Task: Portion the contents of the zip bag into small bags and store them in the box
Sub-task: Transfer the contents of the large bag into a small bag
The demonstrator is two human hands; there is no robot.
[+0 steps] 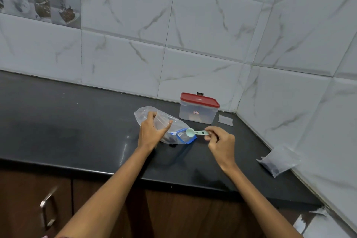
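Left hand grips a small clear bag above the zip bag, which lies flat on the black counter. Right hand pinches the handle of a pale green spoon, bowl at the zip bag's blue mouth. Red-lidded box at 1 o'clock of the zip bag, lid on. A filled small bag at 4 o'clock, against the wall.

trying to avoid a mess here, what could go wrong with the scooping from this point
The spoon is pinched at its handle tip by the right hand, so a full scoop may tip. The small bag in the left hand looks floppy, so its mouth may close and spill. The box has its lid on.
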